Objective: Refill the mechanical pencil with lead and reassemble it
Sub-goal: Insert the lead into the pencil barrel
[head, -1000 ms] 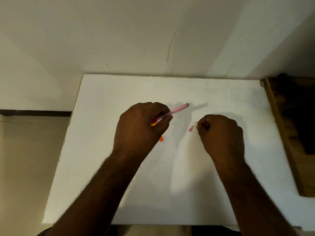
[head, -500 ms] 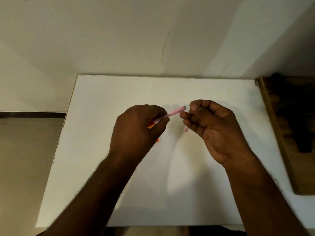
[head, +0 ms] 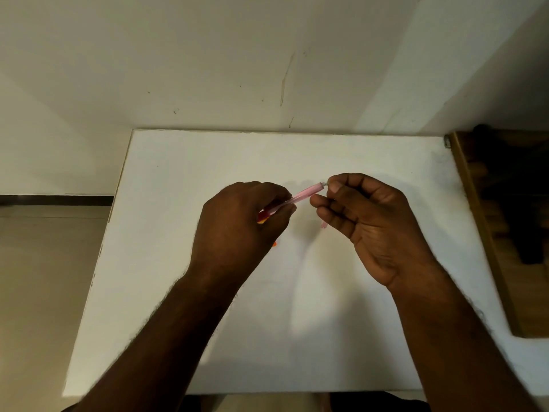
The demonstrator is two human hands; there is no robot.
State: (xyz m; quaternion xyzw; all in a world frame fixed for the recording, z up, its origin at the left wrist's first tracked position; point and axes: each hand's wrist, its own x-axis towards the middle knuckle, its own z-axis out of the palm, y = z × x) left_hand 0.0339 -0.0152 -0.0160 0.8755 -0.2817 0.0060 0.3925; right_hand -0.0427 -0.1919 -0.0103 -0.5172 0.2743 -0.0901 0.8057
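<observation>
Above the middle of the white counter (head: 178, 292), your left hand (head: 237, 227) holds the pink pencil (head: 306, 193) by its lower end, fingers curled tightly round it, so the barrel slants up and to the right with its open end toward your right hand (head: 365, 221). Your right thumb and forefinger are pressed together right at that open end; they seem to pinch a lead, but it is too thin to make out. A small pink piece (head: 323, 224), likely the cap, lies on the counter just below your right fingers, and an orange bit (head: 274, 244) peeks out under your left hand.

Judging by its looks, the pencil is light, stiff plastic and probably a little slick, so keep your grip low on the barrel and steady. A lead would be brittle: hold it close to the tip and feed it straight, without bending.
</observation>
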